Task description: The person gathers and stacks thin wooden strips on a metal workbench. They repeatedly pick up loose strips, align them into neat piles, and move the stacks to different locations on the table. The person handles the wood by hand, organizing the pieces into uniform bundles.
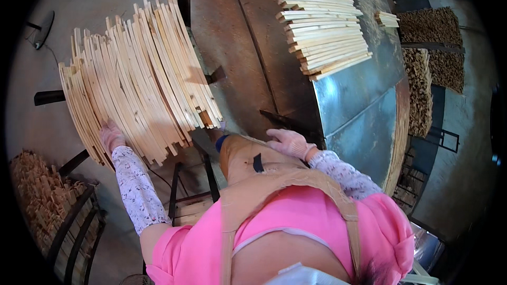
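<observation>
A wide layer of long pale wooden strips [142,79] lies side by side on a dark metal stand at my left. My left hand [112,134], in a light pinkish glove, rests on the strips near their lower left ends, its fingers laid along the wood. In front of my tan apron [248,161] hovers my right hand [289,142], gloved too, with fingers apart and nothing visible in them. It is closest to the apron and the corner of the metal table [359,111]. Patterned sleeves cover both forearms.
More wooden strips [325,21] lie in a row on the metal table at right, with a small bundle [387,19] beyond. Stacked wood [430,47] stands far right. A black rack [79,232] of short wood pieces is at lower left. Dark stand arms [48,97] jut out.
</observation>
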Available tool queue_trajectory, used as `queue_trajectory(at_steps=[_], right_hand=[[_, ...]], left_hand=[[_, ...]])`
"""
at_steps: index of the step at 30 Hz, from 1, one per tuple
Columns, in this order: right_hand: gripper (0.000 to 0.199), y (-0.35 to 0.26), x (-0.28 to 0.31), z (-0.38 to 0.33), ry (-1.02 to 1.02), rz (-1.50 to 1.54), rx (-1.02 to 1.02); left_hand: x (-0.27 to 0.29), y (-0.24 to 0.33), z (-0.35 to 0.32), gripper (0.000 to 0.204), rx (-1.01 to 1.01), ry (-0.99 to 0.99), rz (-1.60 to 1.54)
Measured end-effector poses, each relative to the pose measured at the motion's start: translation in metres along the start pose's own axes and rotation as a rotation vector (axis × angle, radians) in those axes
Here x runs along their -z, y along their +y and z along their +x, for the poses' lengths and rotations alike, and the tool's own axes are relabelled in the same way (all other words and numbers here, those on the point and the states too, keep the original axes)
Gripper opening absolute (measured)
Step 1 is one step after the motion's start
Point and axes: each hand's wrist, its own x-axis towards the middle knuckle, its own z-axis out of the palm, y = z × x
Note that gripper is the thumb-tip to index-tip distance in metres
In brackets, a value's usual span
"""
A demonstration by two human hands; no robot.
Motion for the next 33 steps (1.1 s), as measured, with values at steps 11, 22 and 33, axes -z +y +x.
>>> queue_trajectory(at_steps=[11,22,33], right_hand=[[0.061,0.002,0.003,-0.001,0.034,0.196,-0.089],[0.059,-0.014,0.004,-0.001,-0.081,0.164,-0.151],[0.061,0.013,-0.008,-0.023,-0.054,0.248,-0.267]], left_hand=[[-0.065,-0.040,-0.236,0.075,0.865,0.173,-1.956],[-0.063,0.019,-0.218,0.114,1.170,0.108,-1.571],[-0.141,0.091,-0.232,0.085,1.075,-0.114,-2.084]])
